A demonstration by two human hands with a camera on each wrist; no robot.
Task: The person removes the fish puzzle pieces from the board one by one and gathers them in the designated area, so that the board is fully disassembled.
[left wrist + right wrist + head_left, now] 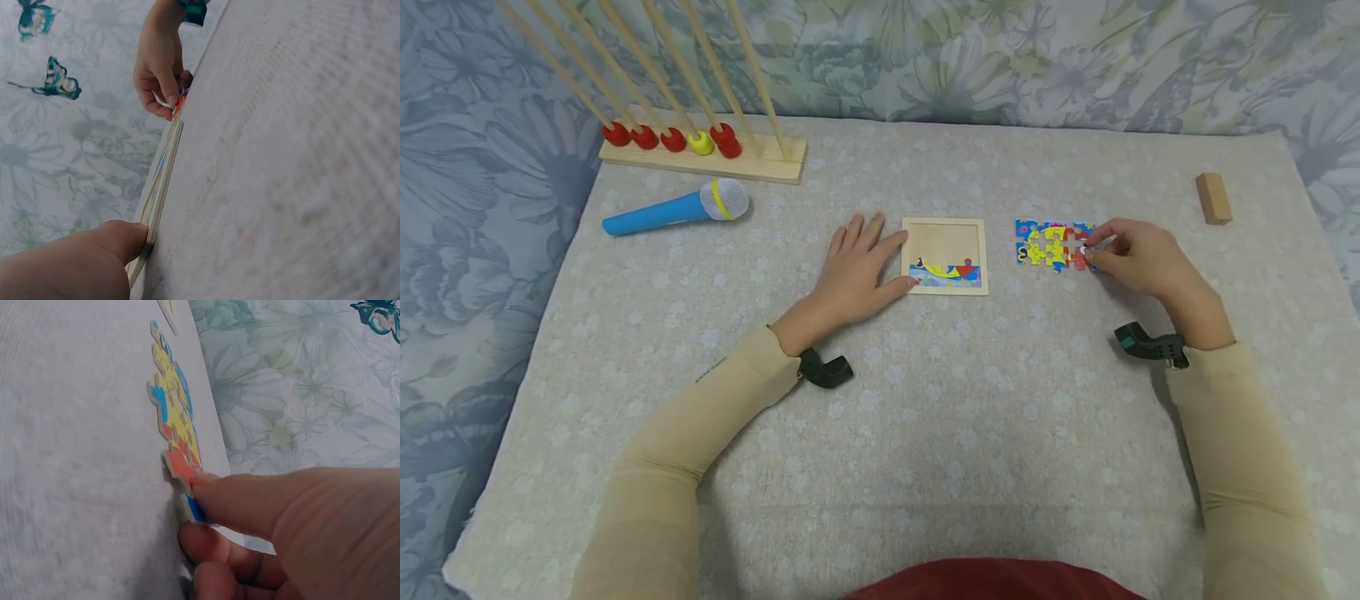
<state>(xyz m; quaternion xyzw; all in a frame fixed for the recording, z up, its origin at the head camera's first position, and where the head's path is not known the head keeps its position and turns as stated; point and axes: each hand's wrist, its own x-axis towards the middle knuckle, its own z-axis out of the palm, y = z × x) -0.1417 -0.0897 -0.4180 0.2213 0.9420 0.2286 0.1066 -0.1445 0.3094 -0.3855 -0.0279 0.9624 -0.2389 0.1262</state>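
Pinching a piece (195,510) in the right grip (1141,257). Touching the tray (944,240), well left of that, with the nearer, splayed left grip (855,279).

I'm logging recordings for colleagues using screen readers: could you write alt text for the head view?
A person's right hand pinches the right end of a jigsaw cluster, while the left hand touches the left edge of a partly filled puzzle frame. At left are a blue microphone and a bead stand; at far right, a wooden block.
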